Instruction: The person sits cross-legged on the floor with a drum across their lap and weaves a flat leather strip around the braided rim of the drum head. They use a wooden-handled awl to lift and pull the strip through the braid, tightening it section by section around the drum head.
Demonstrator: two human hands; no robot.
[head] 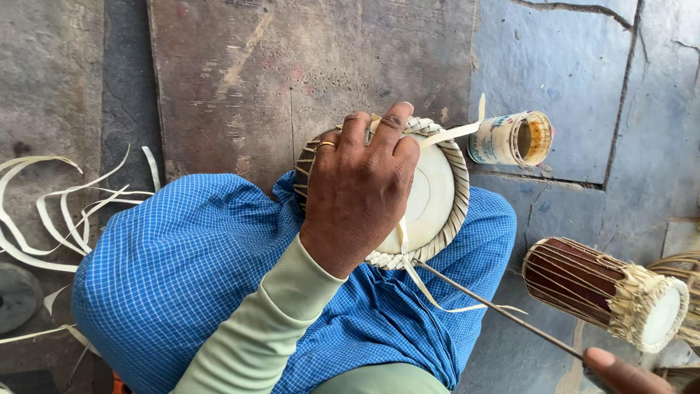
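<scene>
My left hand (361, 186) lies spread flat on the small drum (430, 197), which rests on my lap in blue checked cloth (182, 270). My right hand (620, 372) pinches a thin metal rod (496, 308) that reaches the drum's woven rim. A second drum (605, 288) lies on the floor just beside it.

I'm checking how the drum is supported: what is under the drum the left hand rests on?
Under the drum is the person's lap, covered in blue checked cloth. The left hand lies on its white head. A thin rod runs under its rim; the contact beneath is hidden.
</scene>
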